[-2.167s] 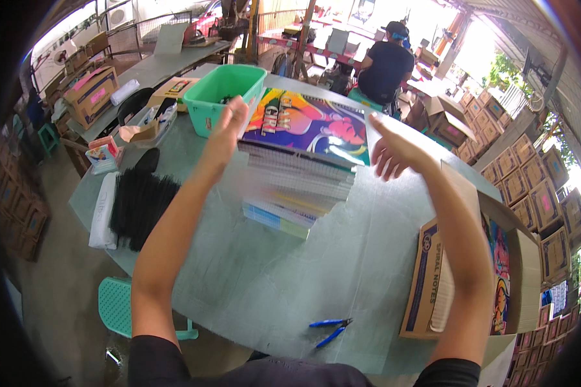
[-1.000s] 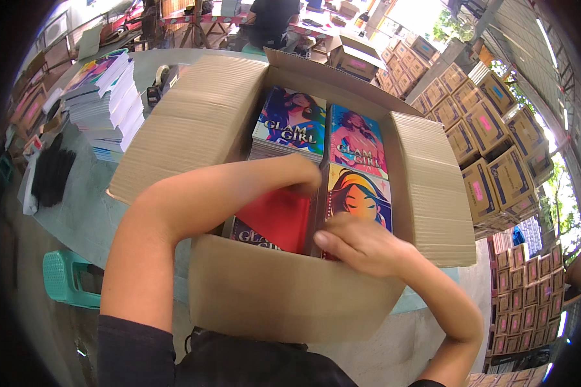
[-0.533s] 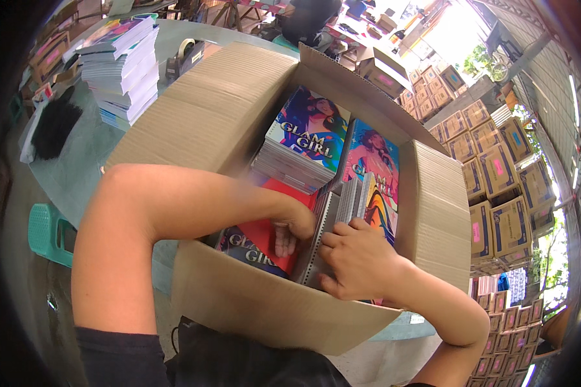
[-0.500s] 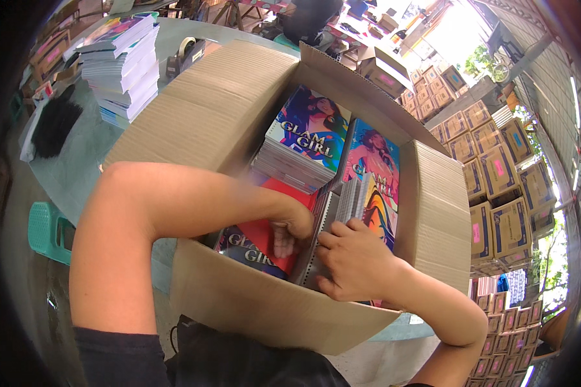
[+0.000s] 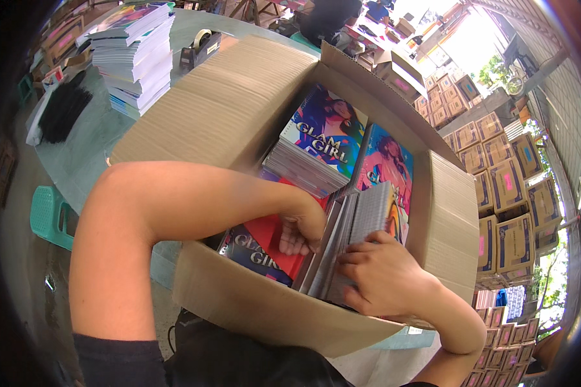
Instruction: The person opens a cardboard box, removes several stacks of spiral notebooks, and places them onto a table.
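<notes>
By the near edge of the smooth surface [image 5: 119, 132] stood a corrugated cardboard box [image 5: 271, 306]. Toward its near edge leaned a ridged block of notebooks [image 5: 374, 214] beside a red sheet [image 5: 268, 229]. The right hand [image 5: 388, 274] clasped the block; whether the left hand [image 5: 306, 226] pinched anything, I couldn't tell.

A packing workshop, judging by the stacked cartons [image 5: 513, 242] at right, the open box [image 5: 232, 97] of notebooks [image 5: 326, 132] and tape dispenser [image 5: 188, 57] on the tabletop [image 5: 87, 151], and what looks like sheet-metal roofing [image 5: 526, 19].
</notes>
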### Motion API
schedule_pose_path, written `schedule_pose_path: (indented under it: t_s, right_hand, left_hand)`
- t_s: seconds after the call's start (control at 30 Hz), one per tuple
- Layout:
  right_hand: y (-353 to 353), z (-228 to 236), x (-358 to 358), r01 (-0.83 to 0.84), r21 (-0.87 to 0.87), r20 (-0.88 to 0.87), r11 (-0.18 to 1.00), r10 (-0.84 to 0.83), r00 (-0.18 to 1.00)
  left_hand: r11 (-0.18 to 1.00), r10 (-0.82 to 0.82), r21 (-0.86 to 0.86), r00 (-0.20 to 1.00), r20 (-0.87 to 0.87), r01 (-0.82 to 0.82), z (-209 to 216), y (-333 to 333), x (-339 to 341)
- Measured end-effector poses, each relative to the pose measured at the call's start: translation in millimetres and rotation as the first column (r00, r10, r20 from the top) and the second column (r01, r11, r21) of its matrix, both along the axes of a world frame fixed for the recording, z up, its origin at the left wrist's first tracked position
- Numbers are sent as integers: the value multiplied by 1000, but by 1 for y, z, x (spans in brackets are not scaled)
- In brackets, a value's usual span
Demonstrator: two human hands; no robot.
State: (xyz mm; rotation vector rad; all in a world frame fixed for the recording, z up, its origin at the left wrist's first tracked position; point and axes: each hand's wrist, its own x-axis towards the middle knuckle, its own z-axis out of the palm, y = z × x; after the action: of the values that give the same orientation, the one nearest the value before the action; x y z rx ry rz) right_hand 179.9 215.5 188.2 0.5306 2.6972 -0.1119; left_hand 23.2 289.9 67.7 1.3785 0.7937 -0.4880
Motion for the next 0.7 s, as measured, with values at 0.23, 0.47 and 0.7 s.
schedule_pose_path:
  t_s: [0.23,0.47,0.7]
  right_hand:
    - [-6,24,13,51,-5,-131,999,-51,990]
    - [-6,29,15,55,7,-144,998,-53,988]
    - [-3,22,17,33,9,-205,999,-30,978]
  left_hand:
    - [995,62,-82,998,34,-59,1,-5,6]
    - [813,513,280,856,66,-509,-1,-5,10]
    - [748,509,395,843,172,-532,15,-4,13]
